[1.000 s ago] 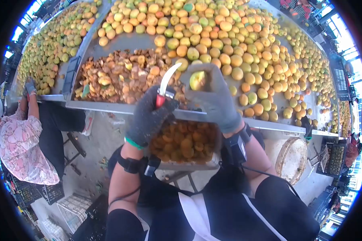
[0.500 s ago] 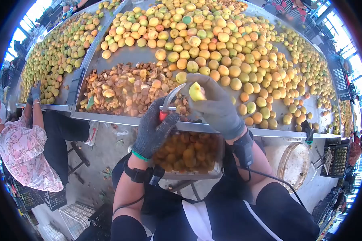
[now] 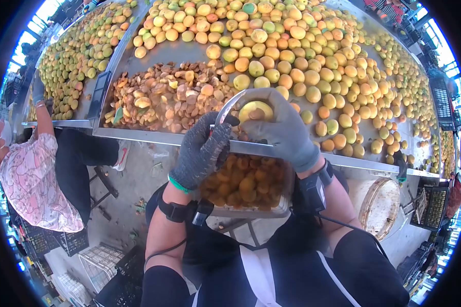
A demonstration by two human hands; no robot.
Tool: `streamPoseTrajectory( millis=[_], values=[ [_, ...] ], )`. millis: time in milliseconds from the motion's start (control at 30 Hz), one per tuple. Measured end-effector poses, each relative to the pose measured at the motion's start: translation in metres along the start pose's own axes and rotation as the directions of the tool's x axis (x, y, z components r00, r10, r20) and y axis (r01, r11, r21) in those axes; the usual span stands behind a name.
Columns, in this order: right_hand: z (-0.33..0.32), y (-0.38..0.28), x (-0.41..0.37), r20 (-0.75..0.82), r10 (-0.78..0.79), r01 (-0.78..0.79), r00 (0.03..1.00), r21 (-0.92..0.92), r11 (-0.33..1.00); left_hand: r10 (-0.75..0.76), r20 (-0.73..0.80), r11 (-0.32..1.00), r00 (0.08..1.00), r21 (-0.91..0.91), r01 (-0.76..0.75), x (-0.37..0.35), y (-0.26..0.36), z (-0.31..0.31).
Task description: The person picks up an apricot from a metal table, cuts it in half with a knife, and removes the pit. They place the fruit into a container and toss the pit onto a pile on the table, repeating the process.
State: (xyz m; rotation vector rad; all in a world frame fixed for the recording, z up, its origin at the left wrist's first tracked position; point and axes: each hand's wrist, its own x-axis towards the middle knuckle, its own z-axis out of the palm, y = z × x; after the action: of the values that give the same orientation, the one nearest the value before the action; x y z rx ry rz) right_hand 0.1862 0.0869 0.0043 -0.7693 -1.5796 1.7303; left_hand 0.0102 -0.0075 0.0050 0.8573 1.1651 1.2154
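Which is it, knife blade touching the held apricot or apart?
Touching. The head view shows the knife pressed against the apricot, no gap, held by the right hand.

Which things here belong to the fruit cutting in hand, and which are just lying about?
In use:
left hand gripping the knife
right hand holding an apricot
cut halves in the tub below
pile of pits and scraps
whole apricots on the table

Lying about:
round sieve
floor crates
fruit on the neighbouring table
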Motion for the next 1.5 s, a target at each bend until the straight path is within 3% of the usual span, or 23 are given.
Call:
streamPoseTrajectory(
  millis=[67, 133, 200, 300, 400, 433, 567, 667, 700, 733, 767, 800, 833, 867, 933, 1000, 1167, 1267, 1333, 1367, 1433, 1467, 1500],
  values=[
    [0.001, 0.001, -0.003, 0.026, -0.104, 0.106, 0.994, -0.142, 0.984, 0.027, 0.014, 0.999, 1.0, -0.021, -0.027, -0.002, 0.003, 0.001],
    [0.003, 0.001, -0.004, 0.043, -0.03, 0.033, 0.999, -0.076, 0.997, 0.032, -0.031, 0.991, 0.999, -0.132, -0.036, -0.002, 0.006, 0.001],
    [0.004, 0.004, -0.006, 0.179, 0.252, -0.277, 0.951, 0.135, 0.951, 0.091, -0.057, 0.985, 0.994, -0.139, -0.098, 0.004, 0.003, -0.002],
    [0.019, 0.007, -0.009, 0.306, 0.386, -0.446, 0.87, 0.158, 0.881, 0.182, -0.071, 0.946, 0.981, -0.26, -0.195, 0.013, 0.002, -0.01],
    [0.032, 0.01, -0.014, 0.432, 0.372, -0.441, 0.821, 0.066, 0.895, 0.293, -0.03, 0.842, 0.956, -0.464, -0.273, 0.021, -0.003, -0.019],
    [0.034, 0.014, -0.012, 0.499, 0.42, -0.503, 0.758, 0.037, 0.864, 0.295, -0.057, 0.833, 0.954, -0.473, -0.287, 0.023, -0.005, -0.022],
    [0.049, 0.001, -0.018, 0.529, 0.386, -0.504, 0.756, 0.094, 0.859, 0.373, 0.064, 0.714, 0.926, -0.656, -0.243, 0.025, -0.008, -0.028],
    [0.054, 0.024, -0.02, 0.423, 0.324, -0.391, 0.846, 0.08, 0.917, 0.364, 0.022, 0.755, 0.931, -0.593, -0.281, 0.025, -0.008, -0.026],
    [0.055, 0.032, -0.021, 0.32, 0.246, -0.201, 0.915, -0.169, 0.965, 0.343, -0.11, 0.785, 0.933, -0.512, -0.349, 0.026, -0.007, -0.017],
    [0.055, 0.039, -0.021, 0.244, 0.133, -0.018, 0.961, -0.422, 0.907, 0.342, -0.113, 0.783, 0.933, -0.514, -0.349, 0.027, -0.009, -0.016],
    [0.056, 0.043, -0.021, 0.246, 0.135, -0.019, 0.96, -0.422, 0.906, 0.314, -0.185, 0.803, 0.931, -0.471, -0.364, 0.03, -0.011, -0.018],
    [0.057, 0.046, -0.02, 0.238, 0.023, 0.095, 0.971, -0.473, 0.876, 0.284, -0.259, 0.824, 0.923, -0.426, -0.373, 0.033, -0.012, -0.02],
    [0.059, 0.049, -0.021, 0.236, -0.09, 0.205, 0.967, -0.521, 0.828, 0.255, -0.234, 0.763, 0.938, -0.547, -0.344, 0.035, -0.01, -0.026],
    [0.062, 0.052, -0.022, 0.237, -0.088, 0.203, 0.967, -0.52, 0.83, 0.253, -0.236, 0.763, 0.938, -0.547, -0.343, 0.036, -0.009, -0.032],
    [0.067, 0.056, -0.023, 0.161, -0.013, 0.061, 0.987, -0.298, 0.953, 0.312, -0.236, 0.622, 0.92, -0.681, -0.386, 0.038, -0.007, -0.043],
    [0.067, 0.056, -0.021, 0.153, 0.001, 0.043, 0.988, -0.279, 0.959, 0.308, -0.268, 0.63, 0.913, -0.661, -0.407, 0.039, -0.008, -0.048],
    [0.067, 0.051, -0.021, 0.147, -0.031, 0.074, 0.989, -0.296, 0.952, 0.39, -0.118, 0.586, 0.913, -0.733, -0.345, 0.038, -0.009, -0.048],
    [0.068, 0.041, -0.021, 0.113, 0.083, -0.057, 0.99, -0.216, 0.975, 0.411, -0.033, 0.58, 0.911, -0.762, -0.289, 0.038, -0.009, -0.05],
    [0.067, 0.034, -0.021, 0.178, 0.349, -0.376, 0.92, 0.147, 0.915, 0.432, 0.028, 0.571, 0.901, -0.783, -0.249, 0.039, -0.01, -0.051],
    [0.067, 0.029, -0.021, 0.178, 0.35, -0.377, 0.92, 0.148, 0.914, 0.439, 0.075, 0.568, 0.895, -0.795, -0.212, 0.04, -0.011, -0.052],
    [0.065, 0.021, -0.021, 0.29, 0.57, -0.639, 0.768, 0.399, 0.658, 0.444, 0.121, 0.567, 0.888, -0.805, -0.174, 0.039, -0.013, -0.052],
    [0.066, 0.028, -0.022, 0.291, 0.57, -0.639, 0.768, 0.4, 0.657, 0.447, 0.127, 0.577, 0.885, -0.797, -0.178, 0.039, -0.013, -0.051],
    [0.068, 0.039, -0.022, 0.225, 0.487, -0.536, 0.844, 0.321, 0.781, 0.451, 0.133, 0.587, 0.883, -0.789, -0.181, 0.038, -0.012, -0.048]
  ],
)
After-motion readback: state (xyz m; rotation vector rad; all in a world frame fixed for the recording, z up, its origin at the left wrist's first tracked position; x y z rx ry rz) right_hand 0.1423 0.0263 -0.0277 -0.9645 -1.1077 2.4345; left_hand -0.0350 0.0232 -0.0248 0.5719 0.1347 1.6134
